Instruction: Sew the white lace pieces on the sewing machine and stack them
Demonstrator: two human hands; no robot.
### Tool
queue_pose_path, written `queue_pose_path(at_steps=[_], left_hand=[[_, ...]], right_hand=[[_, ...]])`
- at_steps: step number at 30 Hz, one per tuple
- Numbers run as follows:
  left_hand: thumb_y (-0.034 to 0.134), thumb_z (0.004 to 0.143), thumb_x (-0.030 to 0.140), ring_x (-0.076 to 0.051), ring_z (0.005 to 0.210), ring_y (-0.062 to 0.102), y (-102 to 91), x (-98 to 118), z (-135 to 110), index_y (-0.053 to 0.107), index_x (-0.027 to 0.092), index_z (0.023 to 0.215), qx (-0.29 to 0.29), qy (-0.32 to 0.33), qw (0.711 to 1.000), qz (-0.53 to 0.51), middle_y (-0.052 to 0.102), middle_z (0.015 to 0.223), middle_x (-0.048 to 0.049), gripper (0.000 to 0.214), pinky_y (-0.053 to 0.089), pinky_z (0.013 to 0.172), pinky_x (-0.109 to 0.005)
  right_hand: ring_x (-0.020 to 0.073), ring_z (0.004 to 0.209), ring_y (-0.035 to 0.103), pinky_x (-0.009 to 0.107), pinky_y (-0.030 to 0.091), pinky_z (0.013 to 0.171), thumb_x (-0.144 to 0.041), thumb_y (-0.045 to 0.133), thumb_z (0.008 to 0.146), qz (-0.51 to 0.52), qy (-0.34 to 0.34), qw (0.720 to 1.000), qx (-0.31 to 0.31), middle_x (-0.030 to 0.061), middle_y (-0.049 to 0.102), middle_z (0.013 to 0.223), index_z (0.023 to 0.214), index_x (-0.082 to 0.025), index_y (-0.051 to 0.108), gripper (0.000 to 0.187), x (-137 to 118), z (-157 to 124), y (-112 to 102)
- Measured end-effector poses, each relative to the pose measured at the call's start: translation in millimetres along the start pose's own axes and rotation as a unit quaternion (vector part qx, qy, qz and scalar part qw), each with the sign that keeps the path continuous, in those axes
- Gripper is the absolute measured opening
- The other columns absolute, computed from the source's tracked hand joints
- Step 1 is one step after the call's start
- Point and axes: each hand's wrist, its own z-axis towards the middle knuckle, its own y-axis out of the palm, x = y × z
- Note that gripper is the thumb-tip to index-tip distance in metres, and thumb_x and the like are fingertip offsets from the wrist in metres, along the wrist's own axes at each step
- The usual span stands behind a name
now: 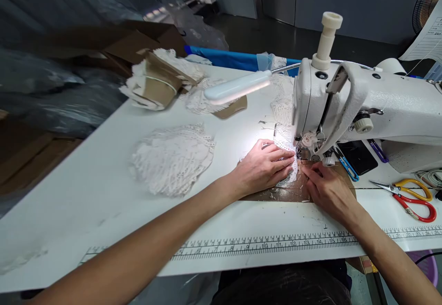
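In the head view, a strip of white perforated lace fabric (293,174) lies under the needle area of a white sewing machine (383,107). My left hand (264,164) rests flat on this fabric, fingers stretched toward the presser foot (304,153), pressing it down. Just right of the fabric, my right hand (326,187) has its fingers bent and drawn together close to the foot. Whatever is between those fingertips is too small or hidden to make out. Beneath both hands is a brown worn plate (265,196) on the table.
A pile of white lace pieces (172,160) lies left on the white table (113,204). Behind it sits a tied bundle (155,82) with brown card. A lamp (238,87) reaches over the work. Scissors (410,194), blue snips (347,164) and a black phone (361,158) lie right.
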Motion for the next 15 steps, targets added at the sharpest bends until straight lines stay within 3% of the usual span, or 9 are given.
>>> queue_pose_path(at_steps=[2,9,15], left_hand=[[0.04,0.103,0.029,-0.018,0.085,0.065,0.1,-0.1,-0.1,0.071,0.021,0.104,0.007,0.002,1.0,-0.006,0.074,0.1,-0.0041,0.032,0.047,0.091,-0.042],[0.036,0.104,0.027,-0.019,0.087,0.066,0.6,-0.1,-0.8,0.069,0.018,0.106,0.029,0.013,0.999,-0.007,0.074,0.104,-0.0055,0.034,0.045,0.093,-0.045],[0.036,0.104,0.027,-0.022,0.096,0.067,-1.9,1.3,-2.0,0.067,0.018,0.11,0.014,0.019,1.0,-0.015,0.074,0.11,-0.007,0.033,0.041,0.101,-0.053]], right_hand=[[0.02,0.08,0.059,0.029,0.054,0.065,-0.012,0.042,0.092,0.003,0.001,1.0,0.003,0.0124,0.06,0.104,0.13,-0.018,0.06,0.042,0.2,0.3,-1.1],[0.0228,0.092,0.056,0.027,0.051,0.064,-0.014,0.053,0.087,-0.044,-0.014,0.995,-0.083,0.0104,0.057,0.11,0.135,-0.03,0.056,0.05,-8.4,2.0,-5.4],[0.021,0.091,0.055,0.029,0.053,0.069,-0.014,0.051,0.088,-0.008,-0.005,0.997,-0.072,0.0096,0.055,0.113,0.132,-0.029,0.058,0.048,-6.7,2.6,-3.8]])
